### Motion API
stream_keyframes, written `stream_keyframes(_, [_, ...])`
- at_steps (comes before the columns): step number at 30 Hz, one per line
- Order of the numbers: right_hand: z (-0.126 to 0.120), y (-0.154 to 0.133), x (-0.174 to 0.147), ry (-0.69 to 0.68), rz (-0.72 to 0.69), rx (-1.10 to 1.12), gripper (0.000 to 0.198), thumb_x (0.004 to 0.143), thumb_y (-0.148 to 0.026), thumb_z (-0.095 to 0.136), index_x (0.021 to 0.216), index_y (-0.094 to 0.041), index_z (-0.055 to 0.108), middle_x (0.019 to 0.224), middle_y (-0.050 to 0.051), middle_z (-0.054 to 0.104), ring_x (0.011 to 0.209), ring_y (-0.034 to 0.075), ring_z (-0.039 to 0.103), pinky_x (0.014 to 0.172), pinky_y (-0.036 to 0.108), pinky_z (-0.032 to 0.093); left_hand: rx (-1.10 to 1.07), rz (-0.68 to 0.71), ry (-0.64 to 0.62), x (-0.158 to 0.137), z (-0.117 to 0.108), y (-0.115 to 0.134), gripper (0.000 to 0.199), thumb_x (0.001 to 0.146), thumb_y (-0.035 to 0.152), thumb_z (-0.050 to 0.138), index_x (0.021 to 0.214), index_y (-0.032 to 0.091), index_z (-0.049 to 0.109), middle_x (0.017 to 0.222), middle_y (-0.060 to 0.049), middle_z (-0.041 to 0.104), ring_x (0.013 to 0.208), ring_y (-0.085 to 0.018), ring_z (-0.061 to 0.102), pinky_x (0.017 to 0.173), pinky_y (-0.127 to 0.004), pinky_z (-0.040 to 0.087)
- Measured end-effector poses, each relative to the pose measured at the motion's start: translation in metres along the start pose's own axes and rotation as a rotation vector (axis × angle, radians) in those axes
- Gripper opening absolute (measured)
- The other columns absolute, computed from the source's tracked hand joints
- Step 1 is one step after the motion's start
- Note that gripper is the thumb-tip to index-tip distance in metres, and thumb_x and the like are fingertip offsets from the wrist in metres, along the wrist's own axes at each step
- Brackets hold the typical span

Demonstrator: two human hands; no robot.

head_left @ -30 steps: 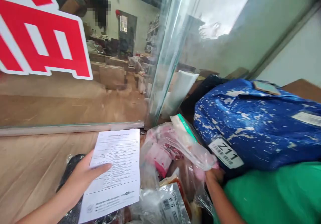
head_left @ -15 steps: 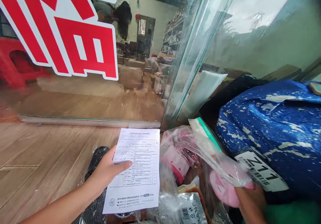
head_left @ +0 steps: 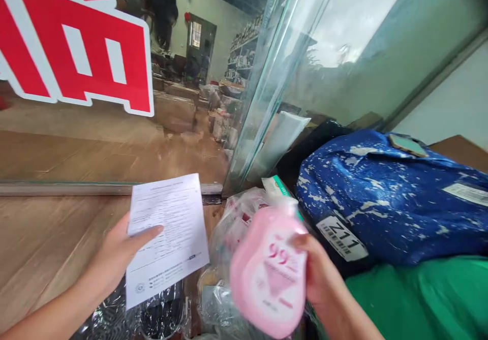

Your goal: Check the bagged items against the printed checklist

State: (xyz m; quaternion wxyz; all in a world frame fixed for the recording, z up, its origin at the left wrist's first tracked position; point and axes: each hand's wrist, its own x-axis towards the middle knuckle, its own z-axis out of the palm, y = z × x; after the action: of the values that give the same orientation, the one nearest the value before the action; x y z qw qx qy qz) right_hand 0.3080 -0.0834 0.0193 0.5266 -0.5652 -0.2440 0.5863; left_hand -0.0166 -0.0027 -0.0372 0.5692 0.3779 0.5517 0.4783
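A printed white sheet (head_left: 168, 238) is pinched in my left hand (head_left: 122, 243), the thumb lying across its face. My right hand (head_left: 316, 264) grips a pink bottle (head_left: 269, 274) near its upper right side; large "99" print shows on its front, and its white top is smeared by motion. Behind and below the bottle lie a clear plastic bag (head_left: 232, 213) with pink items in it and a grey plastic packet (head_left: 217, 304). Plastic-wrapped black slippers (head_left: 162, 312) rest on the floor under the sheet.
A glass door (head_left: 183, 152) with red and white lettering stands ahead, its metal rail along the wooden floor (head_left: 49, 238). At right are a blue bag (head_left: 366, 177) with a "Z11" label (head_left: 343, 237) and green fabric (head_left: 423, 299). A person (head_left: 162, 14) shows in the glass.
My right hand has lifted the pink bottle out of the items at lower right and brought it leftward, beside the sheet. The view has turned rightward.
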Motion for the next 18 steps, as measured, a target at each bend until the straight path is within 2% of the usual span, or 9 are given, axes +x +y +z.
stream_keyframes(3, [0.036,0.037,0.011,0.014,0.126,0.063,0.025,0.040,-0.026,0.064,0.062,-0.017,0.058,0.057,0.005,0.065,0.057,0.020,0.058,0.063,0.033,0.046,0.018,-0.012,0.086,-0.002,-0.013,0.008,0.087,0.040,0.054,0.092,0.116,0.028,0.060,0.109,-0.001,0.074,0.094,-0.024,0.071,0.072,-0.024,0.059])
stream_keyframes(6, [0.044,0.056,0.019,0.031,0.169,0.081,0.025,0.039,-0.022,0.064,0.062,-0.016,0.057,0.055,0.004,0.064,0.056,0.018,0.057,0.062,0.031,0.045,0.020,-0.014,0.133,-0.004,-0.022,0.012,0.089,0.033,0.055,0.093,0.113,0.029,0.063,0.106,0.000,0.075,0.092,-0.023,0.071,0.069,-0.022,0.059])
stream_keyframes(10, [0.046,0.061,0.022,-0.025,0.194,0.073,0.026,0.039,-0.023,0.063,0.064,-0.014,0.060,0.057,0.004,0.064,0.059,0.019,0.058,0.064,0.033,0.047,0.028,0.003,0.152,-0.003,-0.023,0.013,0.087,0.034,0.051,0.093,0.112,0.026,0.064,0.107,-0.003,0.074,0.091,-0.023,0.070,0.068,-0.023,0.059])
stream_keyframes(14, [0.047,0.060,0.022,-0.032,0.179,0.069,0.028,0.041,-0.022,0.063,0.068,-0.014,0.062,0.057,0.004,0.065,0.058,0.020,0.058,0.063,0.034,0.047,0.020,-0.020,0.187,-0.005,-0.017,0.018,0.076,0.043,0.040,0.092,0.112,0.024,0.063,0.113,-0.004,0.073,0.094,-0.023,0.070,0.067,-0.022,0.058])
stream_keyframes(18, [0.046,0.061,0.022,-0.022,0.185,0.062,0.026,0.041,-0.022,0.063,0.065,-0.015,0.062,0.059,0.003,0.066,0.061,0.020,0.060,0.065,0.033,0.048,0.017,-0.031,0.144,-0.009,-0.015,0.021,0.077,0.047,0.039,0.091,0.116,0.022,0.061,0.120,-0.006,0.070,0.101,-0.025,0.068,0.068,-0.022,0.058])
